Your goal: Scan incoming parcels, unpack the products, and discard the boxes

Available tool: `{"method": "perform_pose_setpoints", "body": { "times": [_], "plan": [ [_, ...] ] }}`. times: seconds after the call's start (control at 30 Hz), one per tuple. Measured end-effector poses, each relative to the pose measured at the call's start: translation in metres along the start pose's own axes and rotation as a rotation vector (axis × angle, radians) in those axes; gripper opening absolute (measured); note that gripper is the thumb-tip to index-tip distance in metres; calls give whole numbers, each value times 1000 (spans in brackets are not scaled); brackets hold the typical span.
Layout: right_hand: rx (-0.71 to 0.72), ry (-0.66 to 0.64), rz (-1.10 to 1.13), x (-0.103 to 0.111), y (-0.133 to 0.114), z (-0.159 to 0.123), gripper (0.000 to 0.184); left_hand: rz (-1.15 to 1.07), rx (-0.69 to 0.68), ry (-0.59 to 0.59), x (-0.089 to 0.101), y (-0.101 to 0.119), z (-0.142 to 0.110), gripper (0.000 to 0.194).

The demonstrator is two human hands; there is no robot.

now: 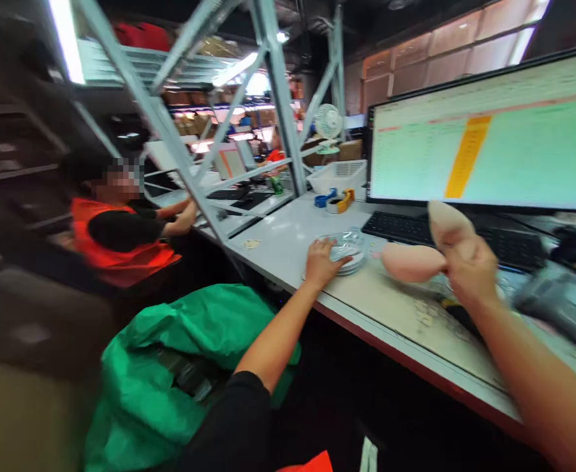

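Observation:
My left hand (321, 261) rests with spread fingers on a stack of clear plastic packets (348, 249) lying on the white desk (288, 239). My right hand (468, 265) is closed around a pair of soft peach-coloured pads (413, 261), held just above the desk in front of the black keyboard (399, 228). One pad points left, the other sticks up above my fingers. The picture is blurred by motion.
A large monitor (485, 131) with a green and orange spreadsheet stands at the right. A green bag (170, 367) lies open below the desk's edge. A person in an orange vest (121, 242) sits at the left. Tape rolls (334, 200) and a white basket (340, 176) sit further back, with metal racking behind.

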State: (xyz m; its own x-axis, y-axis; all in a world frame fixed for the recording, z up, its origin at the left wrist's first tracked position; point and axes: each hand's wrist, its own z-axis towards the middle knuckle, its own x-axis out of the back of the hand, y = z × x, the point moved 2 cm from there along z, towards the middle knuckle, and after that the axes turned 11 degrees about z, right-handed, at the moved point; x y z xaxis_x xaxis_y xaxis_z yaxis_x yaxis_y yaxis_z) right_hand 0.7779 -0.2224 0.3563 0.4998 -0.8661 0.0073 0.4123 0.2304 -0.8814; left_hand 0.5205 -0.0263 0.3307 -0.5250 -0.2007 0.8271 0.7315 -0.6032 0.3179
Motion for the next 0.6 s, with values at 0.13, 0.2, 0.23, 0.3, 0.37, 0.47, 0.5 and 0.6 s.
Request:
{"method": "perform_pose_setpoints", "body": {
  "times": [0.13, 0.2, 0.23, 0.3, 0.37, 0.47, 0.5, 0.6],
  "plan": [
    [-18, 9, 199, -8, 0, 1, 32, 98, -80, 64, 11, 25, -15, 73],
    [44, 35, 315, -10, -7, -4, 34, -121, -100, 69, 15, 45, -35, 65],
    [85, 51, 354, -11, -12, -8, 35, -292, -97, -5, 14, 57, -48, 68],
    [130, 53, 435, -13, -21, -17, 39, -696, -30, -282, 2, 80, -73, 86],
    [109, 18, 536, -17, -26, -24, 42, -1054, 114, -530, -13, 102, -91, 100],
    [-6, -51, 719, -23, -27, -28, 50, -1285, 305, -550, -30, 123, -98, 116],
    [-49, -76, 777, -25, -27, -28, 53, -1282, 335, -517, -33, 127, -96, 118],
    [-167, -178, 904, -26, -30, -25, 59, -1239, 300, -492, -37, 135, -89, 107]
  ]
}}
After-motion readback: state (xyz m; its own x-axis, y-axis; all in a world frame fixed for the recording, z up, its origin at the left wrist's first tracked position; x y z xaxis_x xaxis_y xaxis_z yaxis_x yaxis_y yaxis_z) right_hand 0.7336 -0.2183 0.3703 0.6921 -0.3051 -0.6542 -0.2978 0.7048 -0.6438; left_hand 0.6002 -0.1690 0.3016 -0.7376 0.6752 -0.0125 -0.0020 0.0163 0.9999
